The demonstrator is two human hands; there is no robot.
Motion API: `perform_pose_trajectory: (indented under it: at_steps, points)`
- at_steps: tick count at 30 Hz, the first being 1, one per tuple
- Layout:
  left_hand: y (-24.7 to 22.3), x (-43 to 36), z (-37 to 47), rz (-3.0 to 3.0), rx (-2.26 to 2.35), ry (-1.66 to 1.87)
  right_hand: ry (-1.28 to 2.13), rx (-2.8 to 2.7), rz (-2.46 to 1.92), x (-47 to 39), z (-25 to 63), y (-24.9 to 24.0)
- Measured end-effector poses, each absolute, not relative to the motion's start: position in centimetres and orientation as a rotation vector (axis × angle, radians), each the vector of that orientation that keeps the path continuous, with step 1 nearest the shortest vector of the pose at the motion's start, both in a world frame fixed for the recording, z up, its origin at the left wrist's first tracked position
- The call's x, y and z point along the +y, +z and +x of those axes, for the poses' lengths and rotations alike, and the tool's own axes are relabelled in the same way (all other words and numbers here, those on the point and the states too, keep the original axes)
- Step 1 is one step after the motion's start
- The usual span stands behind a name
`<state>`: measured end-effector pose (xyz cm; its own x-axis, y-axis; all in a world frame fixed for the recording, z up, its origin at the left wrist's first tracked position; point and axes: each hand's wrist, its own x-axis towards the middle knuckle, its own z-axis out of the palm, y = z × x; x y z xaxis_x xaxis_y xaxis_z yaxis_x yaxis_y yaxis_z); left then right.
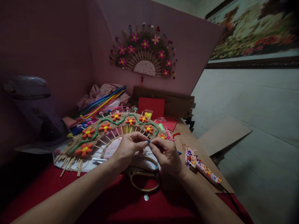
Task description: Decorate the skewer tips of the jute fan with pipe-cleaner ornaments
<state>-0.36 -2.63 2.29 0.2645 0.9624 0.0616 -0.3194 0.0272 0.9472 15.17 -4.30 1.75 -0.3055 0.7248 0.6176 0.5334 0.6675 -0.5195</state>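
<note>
Between the fingertips of my left hand (131, 146) and my right hand (167, 153) is a small blue piece (148, 141), pinched from both sides; its kind is too small to make out. Just behind my hands lies a fan-shaped craft (77, 146) of twine and thin sticks, with orange flowers (87, 132) and a wavy green strip (121, 122) on it. Coloured tips sit on several of its sticks. Scissors with bronze-coloured handles (144, 189) rest under my hands, blades pointing left, partly hidden by my left hand.
A flower-patterned glue gun (203, 169) with a cord lies on cardboard (190, 137) at the right. Coloured pipe cleaners (105, 99) are heaped at the back left, near red sheets (151, 107). A similar pink-flowered fan (144, 46) hangs on the pink panel. A dark container (35, 109) stands left.
</note>
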Motion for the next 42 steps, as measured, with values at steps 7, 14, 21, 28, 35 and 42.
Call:
perform_pose_trajectory:
  at_steps: [7, 14, 21, 28, 35, 42]
  points:
    - [3.7, -2.5, -1.0, 1.306, 0.829, 0.977, 0.289, -2.115, -0.972, -4.3, 16.0, 2.6]
    - [4.0, -2.5, -1.1, 1.353, 0.853, 0.876, 0.398, -2.131, -1.016, -3.9, 16.5, 2.8]
    - [3.1, -2.8, -0.3, 1.353, 0.825, 1.043, 0.553, -2.038, -1.027, -3.7, 16.6, 2.6]
    - [2.5, -2.7, -0.4, 1.471, 0.790, 1.068, 0.667, -2.029, -0.997, -3.4, 16.8, 2.7]
    - [2.4, -2.8, -0.1, 1.435, 0.765, 1.095, 0.680, -1.978, -0.981, -3.3, 16.6, 2.3]
    - [1.2, -3.5, 0.7, 1.479, 0.806, 1.245, 0.539, -1.804, -1.084, -3.7, 15.1, 1.7]
